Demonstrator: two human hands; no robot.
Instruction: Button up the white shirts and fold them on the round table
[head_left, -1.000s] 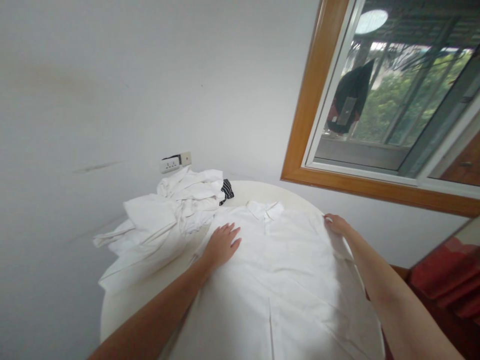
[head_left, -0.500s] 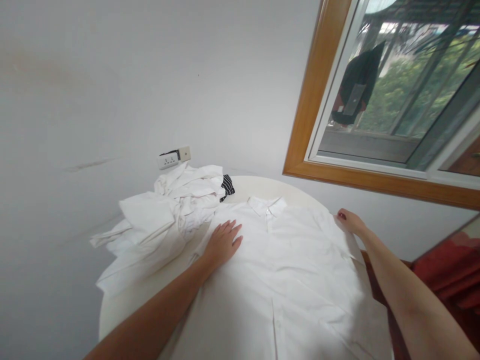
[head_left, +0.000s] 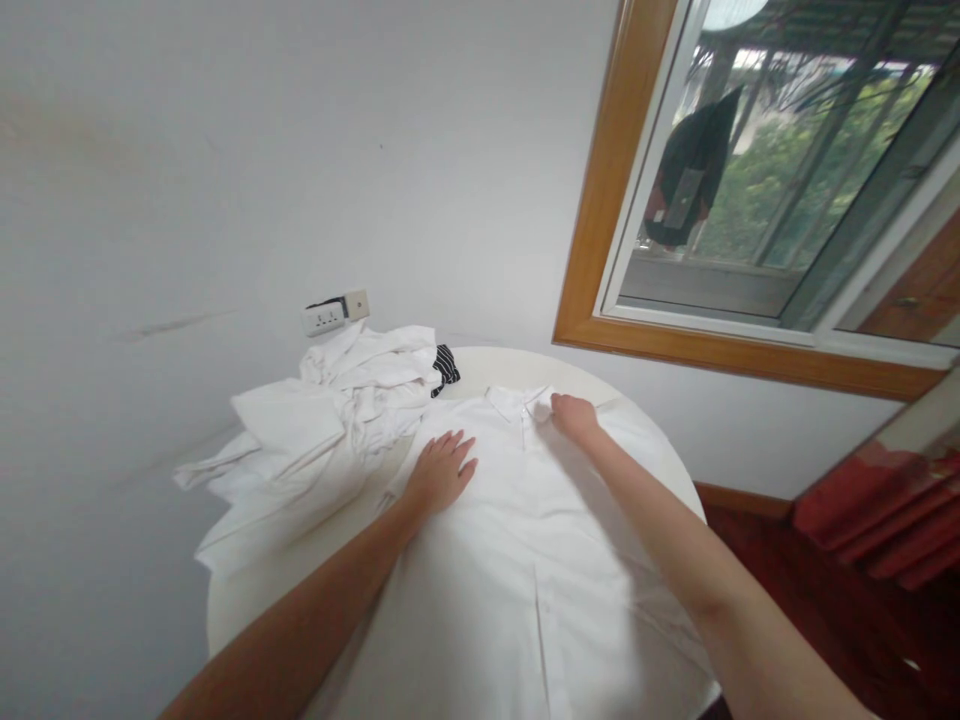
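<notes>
A white button-up shirt (head_left: 480, 560) lies spread front up on a round white table (head_left: 517, 362), its collar at the far end. My left hand (head_left: 441, 472) rests flat on the shirt's left chest, fingers stretched out. Beside the right tip of the collar, my right hand (head_left: 576, 415) has its fingers closed on the shirt's fabric; just which part it pinches is hard to see. The right sleeve no longer hangs over the table's edge, and my forearm hides part of that side.
Left of the shirt is a heap of crumpled white clothes (head_left: 300, 430), with a black striped cloth (head_left: 445, 370) at its far side. Behind stands a wall with a socket (head_left: 324, 318) and a wood-framed window (head_left: 592, 250). A red curtain (head_left: 877, 515) hangs at right.
My right hand has moved left from the table's right edge to the collar, bringing the shirt's right sleeve inward. My left hand stays flat on the shirt. The view has shifted slightly right.
</notes>
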